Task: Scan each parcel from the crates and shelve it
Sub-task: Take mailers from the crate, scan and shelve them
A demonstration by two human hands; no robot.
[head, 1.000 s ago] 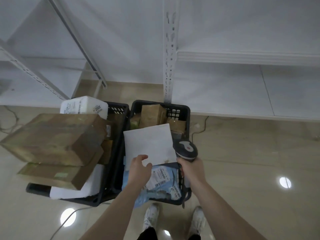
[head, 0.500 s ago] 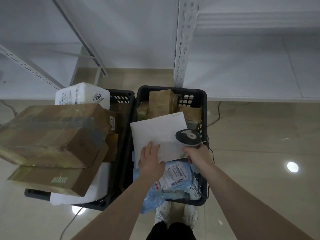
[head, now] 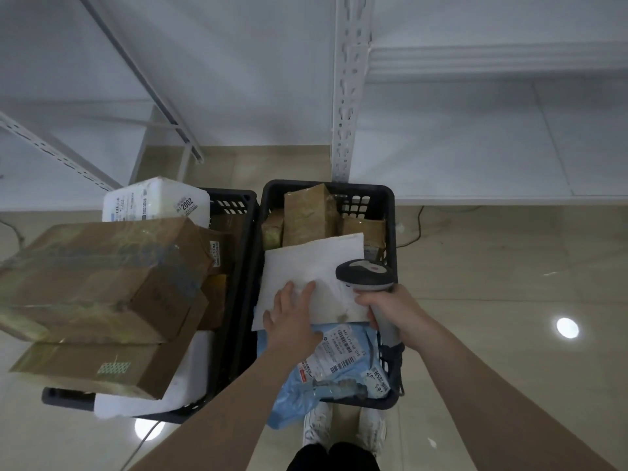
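Two black crates stand side by side on the floor before the white shelving (head: 475, 137). The right crate (head: 390, 212) holds brown boxes at its far end, a white flat parcel (head: 316, 266) lying on top, and a blue poly mailer (head: 343, 362) with its printed label face up beneath the parcel's near edge. The left crate (head: 238, 212) is piled high with large cardboard boxes (head: 102, 277) and a white foam box (head: 156, 202).

The left hand (head: 292, 317) is laid flat on the white parcel, fingers (head: 306, 290) spread and pressing down; no closed grasp is seen. The right hand (head: 390, 307) is wrapped firmly around the handle of the barcode scanner (head: 365, 275), whose head is held just above the parcel's right edge.

The step in hand is judged to be the selection and scanning of the white parcel. No label is visible on its upper face, so the parcel would probably need to be lifted or turned over to expose a barcode before the scanner is aimed. Shelving is not yet begun; the visible shelves carry nothing.
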